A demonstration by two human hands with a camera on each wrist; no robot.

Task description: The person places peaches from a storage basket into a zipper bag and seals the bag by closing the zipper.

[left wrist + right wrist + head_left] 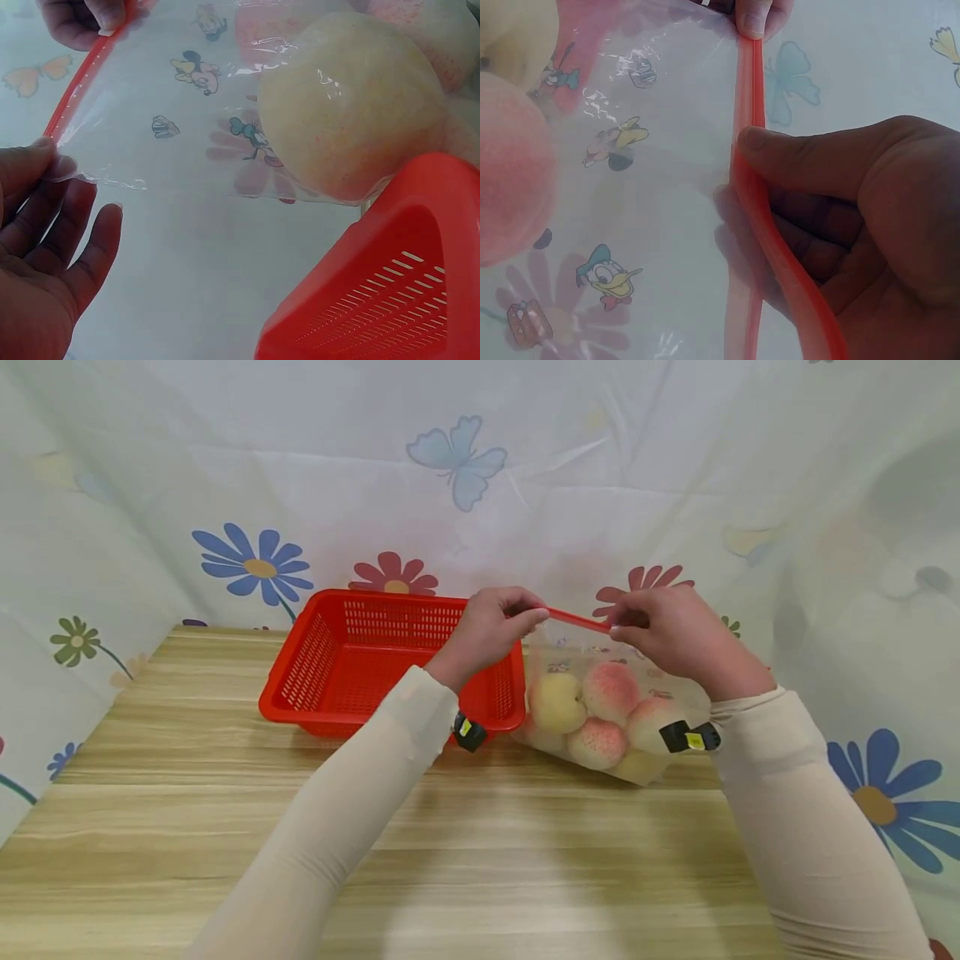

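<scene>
Hands meet at the top of a clear bag [600,710] of peaches, each pinching the red zip strip [577,621] that runs along its mouth. At the left, the left hand [491,631] nips the strip's left end between thumb and forefinger, the other fingers loosely spread as the left wrist view shows. To the right, the right hand [671,631] grips the strip's other end, thumb laid over it and fingers curled behind; in the right wrist view the two lips of the strip part slightly below that thumb, so the mouth looks partly open there.

That strip is what matters: its long axis runs left to right between the two hands, nearly level, dropping a little toward the right. It sits directly in front of the person, lifted above the fruit, with both hands equally near since both already hold it. The bag hangs below the strip and its bottom rests on the bench [480,827], holding several peaches [611,689], pale yellow and pink. Cartoon figures are printed on the film.

Left of the bag, just beside it, a red basket [337,693] stands on the bench, its right wall partly behind the left wrist. The bench is pale wood grain. A white cloth [675,460] printed with flowers and butterflies hangs behind and at both sides.
</scene>
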